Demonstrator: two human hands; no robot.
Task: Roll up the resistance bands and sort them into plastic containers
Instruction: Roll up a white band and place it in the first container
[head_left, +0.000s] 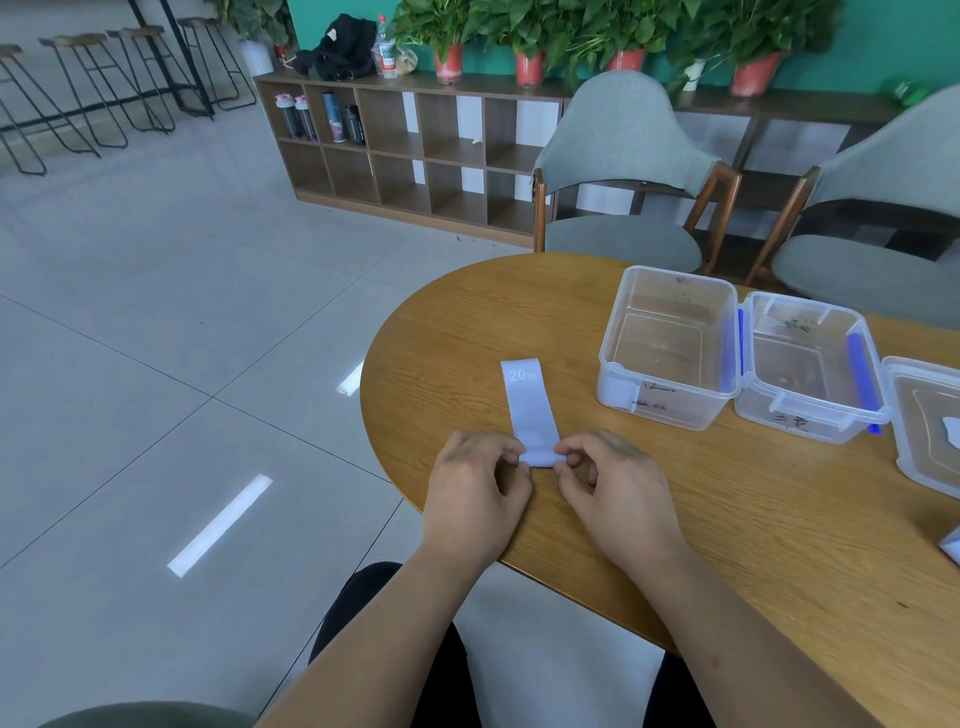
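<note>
Left hand (475, 488) and right hand (610, 483) pinch the near end of a seemingly soft, light resistance band (530, 405), best rolled from there.

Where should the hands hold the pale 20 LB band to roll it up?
Pinch the band at its near corners: left hand from the left edge, right hand from the right. It lies flat, running away from the person, so it rolls forward.

Bare forearms (691, 613) reach forward, black trousers (353, 608) cover the thighs, and olive-green cloth (145, 714) shows at lower left.
</note>
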